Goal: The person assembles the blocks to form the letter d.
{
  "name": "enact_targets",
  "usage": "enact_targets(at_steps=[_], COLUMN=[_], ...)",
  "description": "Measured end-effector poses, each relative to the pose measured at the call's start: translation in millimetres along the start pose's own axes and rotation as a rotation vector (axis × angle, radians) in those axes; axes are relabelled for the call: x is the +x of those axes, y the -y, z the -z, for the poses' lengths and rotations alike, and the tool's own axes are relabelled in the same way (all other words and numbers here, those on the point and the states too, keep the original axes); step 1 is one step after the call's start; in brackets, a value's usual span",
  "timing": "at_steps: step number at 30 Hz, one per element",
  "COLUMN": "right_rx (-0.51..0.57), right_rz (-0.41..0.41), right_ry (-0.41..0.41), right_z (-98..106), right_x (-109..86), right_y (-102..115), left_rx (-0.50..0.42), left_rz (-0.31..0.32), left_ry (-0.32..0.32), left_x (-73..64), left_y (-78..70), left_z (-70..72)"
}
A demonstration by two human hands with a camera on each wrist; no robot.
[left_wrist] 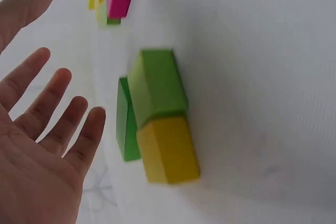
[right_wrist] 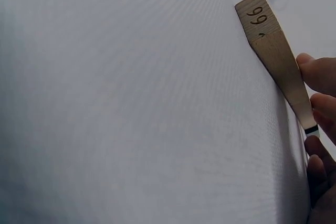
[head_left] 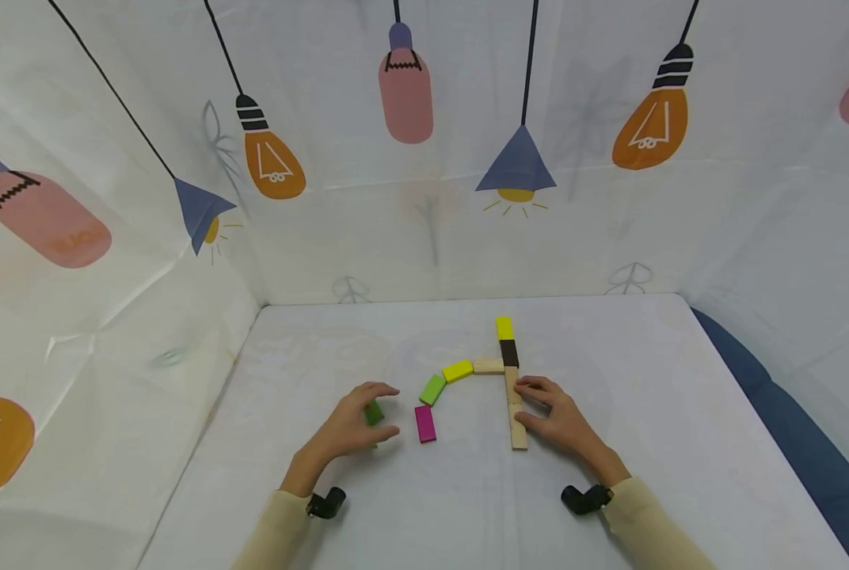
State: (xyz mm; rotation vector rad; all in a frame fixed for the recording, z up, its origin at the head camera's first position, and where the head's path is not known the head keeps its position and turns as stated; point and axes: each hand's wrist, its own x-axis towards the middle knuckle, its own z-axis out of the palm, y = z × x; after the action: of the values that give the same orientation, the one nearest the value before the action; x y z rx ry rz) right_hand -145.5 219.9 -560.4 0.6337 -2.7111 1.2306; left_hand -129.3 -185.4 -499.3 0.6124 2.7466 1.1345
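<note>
My left hand point(head_left: 349, 419) hovers with fingers spread over a few loose blocks. A green block point(head_left: 374, 412) shows past it. In the left wrist view a light green block point(left_wrist: 160, 85) touches a yellow block point(left_wrist: 178, 150), with a darker green block point(left_wrist: 126, 124) beside them. My right hand point(head_left: 556, 412) touches the right side of a straight column with its fingertips. That column has wooden blocks point(head_left: 519, 431), then a black block point(head_left: 509, 353) and a yellow block point(head_left: 504, 328) at its far end.
From the column a curved line runs left: a wooden block point(head_left: 489, 366), a yellow one point(head_left: 458, 370), a light green one point(head_left: 432, 389) and a magenta one point(head_left: 425, 423). All lie on a white-covered table point(head_left: 610, 348). Patterned white cloth point(head_left: 439, 229) hangs behind and at the sides.
</note>
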Motion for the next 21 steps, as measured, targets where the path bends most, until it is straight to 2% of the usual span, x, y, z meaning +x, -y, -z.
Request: enact_targets(at_steps=[5, 11, 21], right_rx=[-0.005, 0.005, 0.005], right_rz=[-0.001, -0.009, -0.013], right_ry=[0.000, 0.010, 0.013], right_z=[1, 1, 2], right_x=[0.3, 0.8, 1.0], right_y=[0, 2, 4], left_rx=[0.051, 0.101, 0.062], left_rz=[0.019, -0.001, 0.008], left_ry=[0.024, 0.045, 0.115], left_x=[4.8, 6.8, 6.0], left_y=[13.7, 30.7, 42.8], left_z=[13.2, 21.3, 26.8])
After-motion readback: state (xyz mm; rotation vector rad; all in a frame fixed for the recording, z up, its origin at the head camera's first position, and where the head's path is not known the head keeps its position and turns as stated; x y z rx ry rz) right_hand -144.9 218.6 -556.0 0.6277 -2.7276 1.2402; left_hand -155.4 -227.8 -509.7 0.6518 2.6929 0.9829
